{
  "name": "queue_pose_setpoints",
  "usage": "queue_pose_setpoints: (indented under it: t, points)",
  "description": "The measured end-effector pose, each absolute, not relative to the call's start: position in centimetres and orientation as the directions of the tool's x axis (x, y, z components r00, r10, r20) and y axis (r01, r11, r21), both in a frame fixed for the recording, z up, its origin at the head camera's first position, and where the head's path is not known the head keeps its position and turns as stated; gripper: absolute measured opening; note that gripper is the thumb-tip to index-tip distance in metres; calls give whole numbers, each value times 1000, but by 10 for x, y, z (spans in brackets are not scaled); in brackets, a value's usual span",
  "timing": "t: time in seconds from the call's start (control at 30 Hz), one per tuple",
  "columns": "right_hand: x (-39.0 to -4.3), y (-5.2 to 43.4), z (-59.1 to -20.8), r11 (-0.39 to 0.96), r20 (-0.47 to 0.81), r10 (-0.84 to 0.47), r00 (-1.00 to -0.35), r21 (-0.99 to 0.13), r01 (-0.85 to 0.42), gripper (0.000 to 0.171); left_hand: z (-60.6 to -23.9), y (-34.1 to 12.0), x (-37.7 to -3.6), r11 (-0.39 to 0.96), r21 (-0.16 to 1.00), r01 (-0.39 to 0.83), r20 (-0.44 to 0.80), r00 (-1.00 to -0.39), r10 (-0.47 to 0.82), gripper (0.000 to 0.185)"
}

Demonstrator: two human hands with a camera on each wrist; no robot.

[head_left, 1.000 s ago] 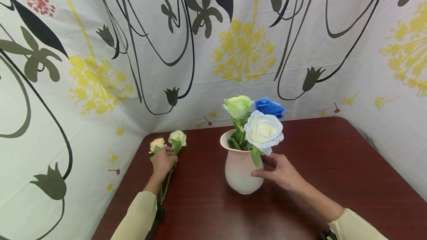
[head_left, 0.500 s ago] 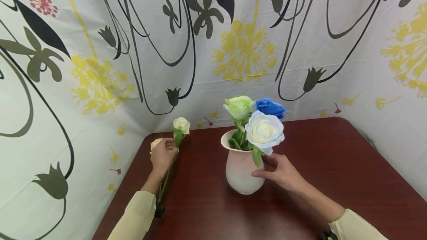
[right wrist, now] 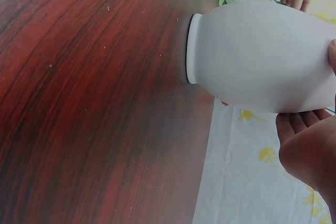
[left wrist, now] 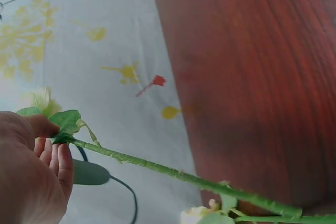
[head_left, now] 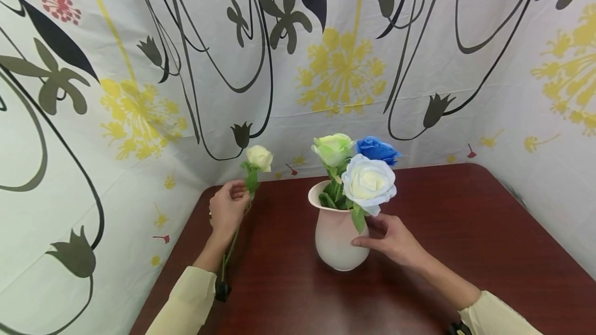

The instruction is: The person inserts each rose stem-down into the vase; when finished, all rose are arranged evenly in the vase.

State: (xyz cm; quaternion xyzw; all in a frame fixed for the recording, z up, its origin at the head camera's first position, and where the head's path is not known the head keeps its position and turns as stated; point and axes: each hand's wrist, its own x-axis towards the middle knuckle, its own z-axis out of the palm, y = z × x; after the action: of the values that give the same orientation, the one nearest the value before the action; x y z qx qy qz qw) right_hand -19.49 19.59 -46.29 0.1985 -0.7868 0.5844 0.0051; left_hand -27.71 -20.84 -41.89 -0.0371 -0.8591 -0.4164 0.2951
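Note:
My left hand (head_left: 228,210) pinches the stem of a cream-white rose (head_left: 259,158) just under its leaves, the bloom raised above the table's far left part. In the left wrist view the green stem (left wrist: 157,168) slants down from the fingers. A second, peach rose (left wrist: 195,215) lies at the bottom of that view; in the head view the hand mostly hides it. My right hand (head_left: 396,239) holds the side of a white-pink vase (head_left: 340,242), thumb in front and fingers behind. Standing in the vase are a green-white rose (head_left: 333,149), a blue rose (head_left: 376,150) and a pale blue rose (head_left: 369,182).
The dark red wooden table (head_left: 447,221) carries the vase near its middle. A white cloth with printed flowers (head_left: 288,76) hangs behind the table and along both sides. The table's far edge lies close to this cloth.
My left hand has lifted the cream-white rose up and slightly to the right, away from the peach rose on the table. The right hand and the vase have stayed in place.

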Motion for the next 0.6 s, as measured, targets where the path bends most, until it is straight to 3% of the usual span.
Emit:
queue_pose_setpoints:
  t: [0.33,0.6]
  points:
    - [-195,196,-462,237,237,-314,-919,-918,-317,66,-387,-195,-262,572,706,417,611,-767,-195,20]
    - [-195,196,-462,234,228,-314,-921,-922,-308,67,-361,-181,-249,411,726,551,658,-731,-181,18]
